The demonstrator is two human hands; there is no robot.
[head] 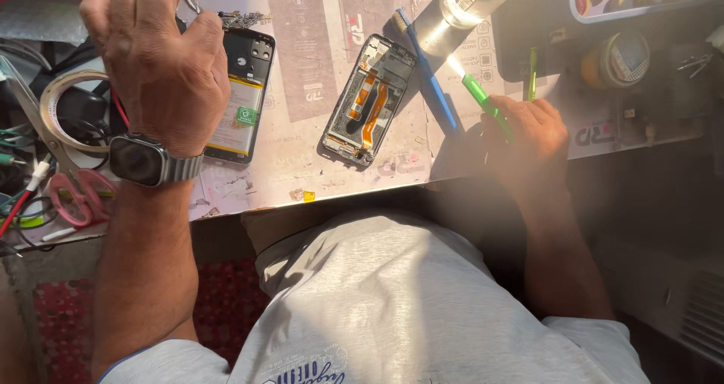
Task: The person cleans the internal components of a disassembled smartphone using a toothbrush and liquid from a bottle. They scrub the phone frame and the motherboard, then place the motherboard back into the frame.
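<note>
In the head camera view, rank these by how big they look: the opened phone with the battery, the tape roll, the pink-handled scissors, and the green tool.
1. opened phone
2. scissors
3. tape roll, about the same
4. green tool

Opened phone (243, 97) lies left of phone frame (369, 97) on the mat (302, 165).

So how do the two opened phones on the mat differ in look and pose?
The left phone shows a large pale battery with a green sticker; the middle phone shows orange flex cables in a bare frame. The left phone lies nearly straight and is partly hidden by the left hand; the middle phone lies tilted, apart from both hands. Both lie open, insides up, on the mat.
</note>
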